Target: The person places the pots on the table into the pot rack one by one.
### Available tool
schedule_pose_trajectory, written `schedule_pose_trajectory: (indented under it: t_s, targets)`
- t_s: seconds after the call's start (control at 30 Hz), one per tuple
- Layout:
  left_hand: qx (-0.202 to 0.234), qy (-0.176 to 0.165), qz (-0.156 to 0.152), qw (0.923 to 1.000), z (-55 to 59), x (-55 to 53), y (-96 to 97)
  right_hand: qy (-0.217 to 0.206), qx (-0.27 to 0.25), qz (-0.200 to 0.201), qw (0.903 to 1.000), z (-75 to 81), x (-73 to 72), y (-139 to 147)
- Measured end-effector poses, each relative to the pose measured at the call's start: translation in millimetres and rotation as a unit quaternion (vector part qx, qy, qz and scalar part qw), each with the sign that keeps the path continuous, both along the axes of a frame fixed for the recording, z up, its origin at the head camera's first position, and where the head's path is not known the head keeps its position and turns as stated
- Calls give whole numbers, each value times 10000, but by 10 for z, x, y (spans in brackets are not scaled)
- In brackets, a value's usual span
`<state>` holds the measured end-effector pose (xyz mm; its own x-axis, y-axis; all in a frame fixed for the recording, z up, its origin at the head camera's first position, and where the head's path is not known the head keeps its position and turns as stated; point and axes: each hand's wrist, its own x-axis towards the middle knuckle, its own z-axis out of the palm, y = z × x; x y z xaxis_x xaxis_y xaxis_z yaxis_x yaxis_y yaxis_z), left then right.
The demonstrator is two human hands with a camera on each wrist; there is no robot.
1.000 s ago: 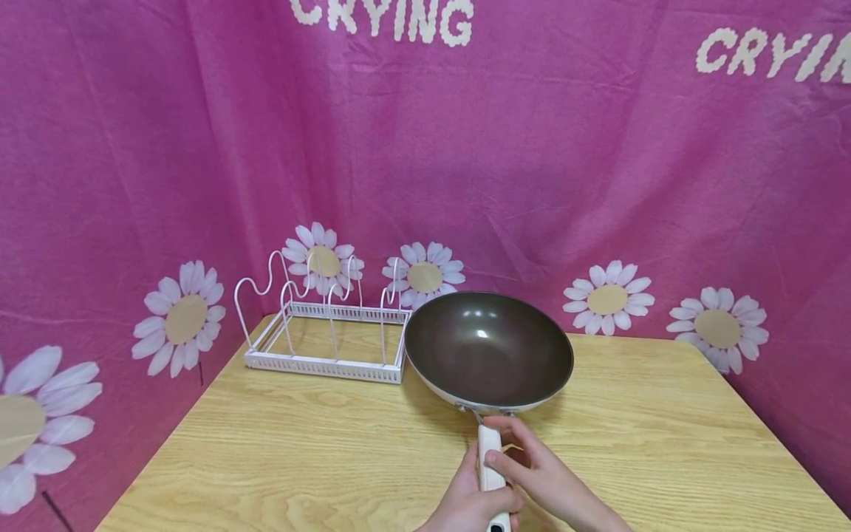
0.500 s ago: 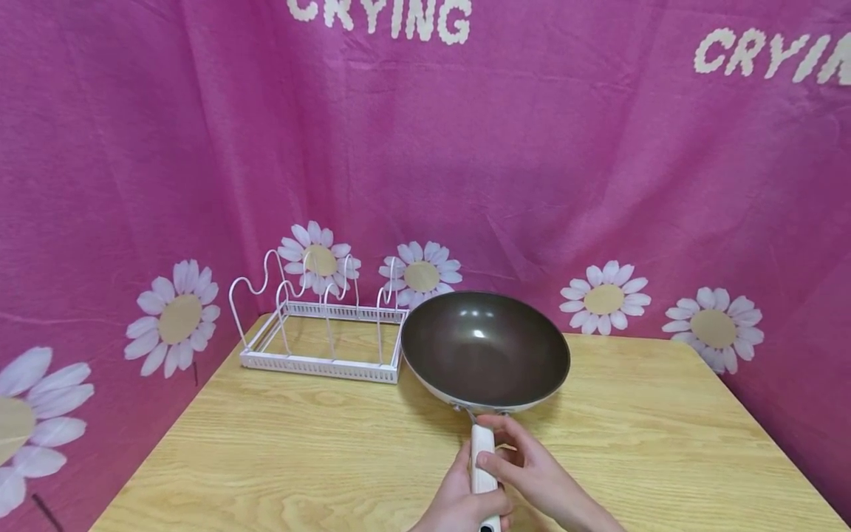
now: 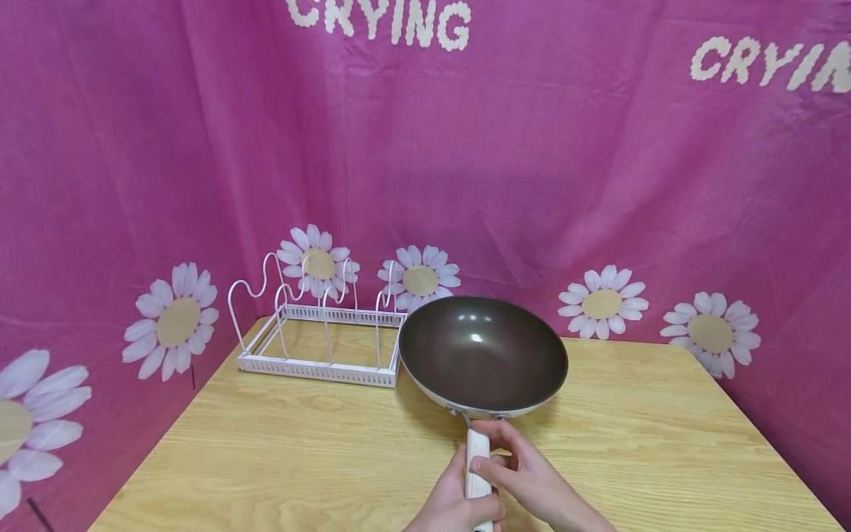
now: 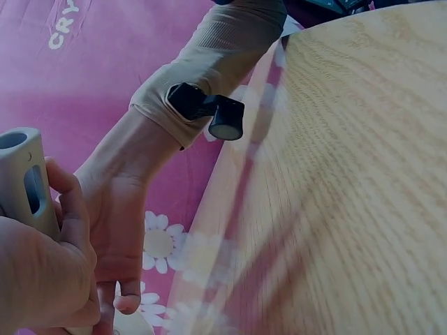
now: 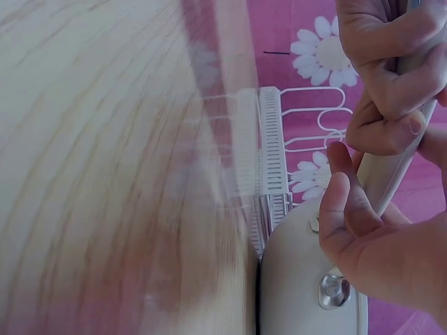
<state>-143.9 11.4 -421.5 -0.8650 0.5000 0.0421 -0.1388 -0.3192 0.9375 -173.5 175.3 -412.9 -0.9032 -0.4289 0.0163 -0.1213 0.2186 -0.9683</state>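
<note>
In the head view, a deep wok with a dark brown inside and pale outside sits upright on the wooden table. Its white handle points toward me. My left hand grips the lower part of that handle, and the left wrist view shows the hollow slot near the handle's end. Higher up, close to the wok, my right hand holds the handle with its thumb on top and index finger by the neck. Curled left fingers show round the handle in the right wrist view. Some right fingers are partly hidden.
A white wire rack with curved dividers stands just left of the wok, close to its rim. Bare wooden tabletop spreads around both. Pink cloth with daisies and lettering hangs behind and at the sides.
The handle and both hands have shifted slightly left, while the wok's bowl stays beside the rack. The head view has also shifted a little. Both hands keep their hold.
</note>
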Motion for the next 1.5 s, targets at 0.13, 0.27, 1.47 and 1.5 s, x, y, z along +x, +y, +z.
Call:
schedule_pose_trajectory:
  t_s: [0.13,0.27,1.47,1.5]
  targets:
    - [10,65,-13,10000,5,1,-21,29,-31,90,10000,7,-10,-20]
    - [-61,169,-26,9998,20,-12,-46,100,-87,83,9999,30,-26,-35]
    - [-707,823,17,9941,216,11,-173,1418,8,-530,9885,280,69,-257]
    - [-725,868,61,9936,219,17,-180,1444,8,-514,9882,290,70,-265]
